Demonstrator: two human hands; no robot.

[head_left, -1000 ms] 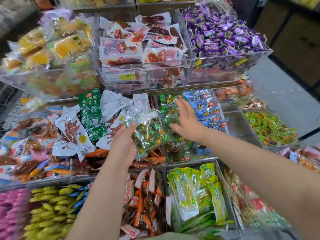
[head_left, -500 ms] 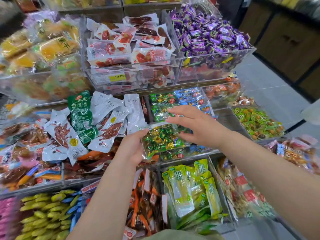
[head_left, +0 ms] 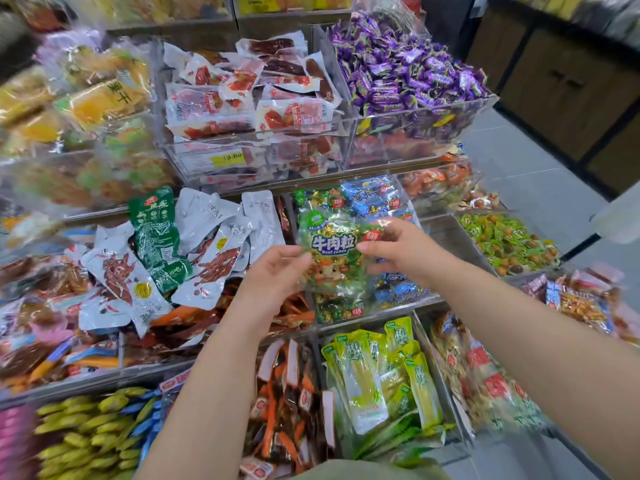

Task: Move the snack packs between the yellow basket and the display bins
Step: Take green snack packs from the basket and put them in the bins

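A clear green pack of beef cubes (head_left: 334,252) is held upright between both hands, its printed front facing me. My left hand (head_left: 273,271) pinches its left edge and my right hand (head_left: 401,245) pinches its right edge. The pack hovers over a clear display bin (head_left: 408,301) that holds more green and blue packs of the same kind. The yellow basket is out of view.
Tiered clear bins surround the hands: white and green chicken-feet packs (head_left: 194,247) to the left, red sausage packs (head_left: 249,98) and purple candies (head_left: 408,71) above, yellow-green pickle packs (head_left: 377,375) below. A tiled aisle floor (head_left: 540,188) lies at right.
The pack was held by my left hand alone, tilted flat; my right hand came back from the bin and took its right edge, and the pack now faces me upright.
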